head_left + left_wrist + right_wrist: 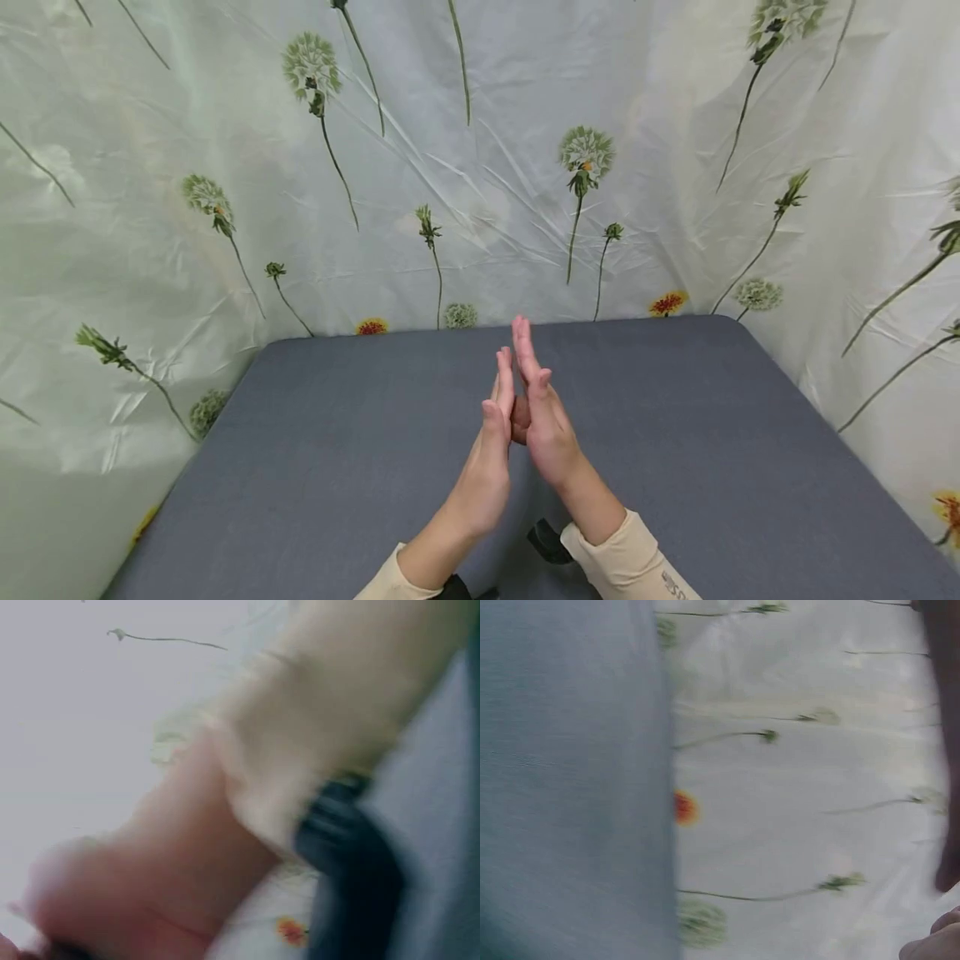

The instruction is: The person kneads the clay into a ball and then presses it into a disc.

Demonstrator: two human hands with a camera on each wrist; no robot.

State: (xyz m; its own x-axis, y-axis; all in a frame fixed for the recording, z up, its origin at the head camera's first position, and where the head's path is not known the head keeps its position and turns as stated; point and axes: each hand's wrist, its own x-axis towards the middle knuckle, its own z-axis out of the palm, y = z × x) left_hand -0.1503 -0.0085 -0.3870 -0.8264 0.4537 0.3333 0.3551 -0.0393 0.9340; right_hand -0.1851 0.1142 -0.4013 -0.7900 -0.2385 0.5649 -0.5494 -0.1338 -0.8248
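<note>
A small, rounded reddish-brown lump sits between my two palms in the head view, mostly covered by them. My left hand is upright with straight fingers, its palm against the lump's left side. Facing it, my right hand is also straight-fingered and reaches a little higher, its palm at the lump's right side. I cannot tell what the lump is made of. Motion blurs the bare wrist and cream sleeve in the left wrist view. Only fingertips show at the lower right corner of the right wrist view.
Beneath the hands is a dark grey table with rounded far corners. A pale, shiny curtain printed with dandelions hangs behind it and along both sides. Black wrist-camera straps show under the cream cuffs.
</note>
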